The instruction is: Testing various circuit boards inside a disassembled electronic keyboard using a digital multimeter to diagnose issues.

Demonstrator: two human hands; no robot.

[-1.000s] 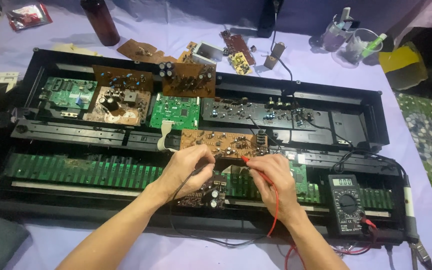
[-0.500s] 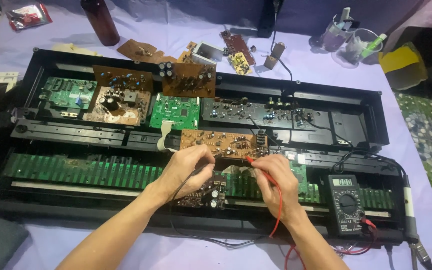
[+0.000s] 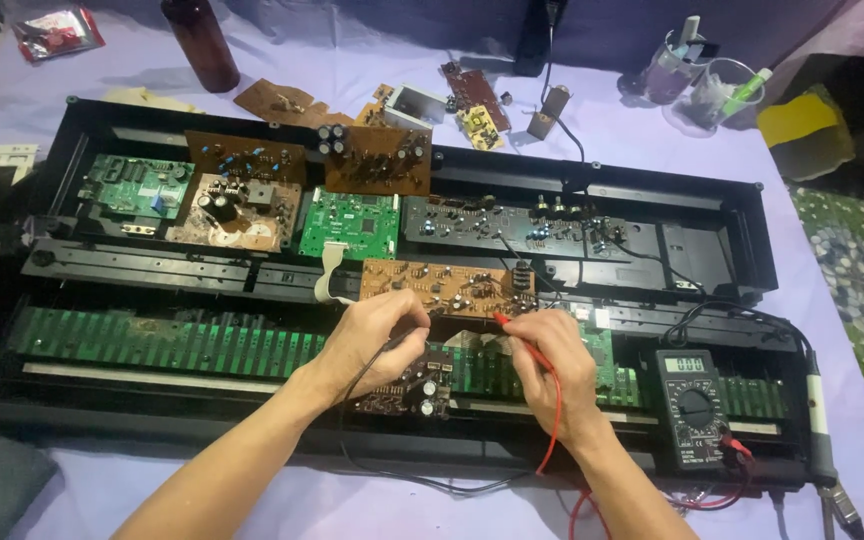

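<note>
Both hands work over an opened black chassis (image 3: 712,215) lying on a purple-covered tabletop (image 3: 612,130). The left hand (image 3: 377,335) has its grip closed on a black probe (image 3: 407,332), tip directed at the lower edge of a brown circuit board (image 3: 447,285) in the chassis centre. The right hand (image 3: 552,370) has its grip closed on a red probe (image 3: 504,320), tip touching the same board edge, just beside the left. A red lead (image 3: 557,420) runs from the right hand toward the person. A black multimeter (image 3: 692,410) rests on the chassis, near the right wrist. Green key-contact strips (image 3: 172,340) extend leftward beneath the left forearm.
</note>
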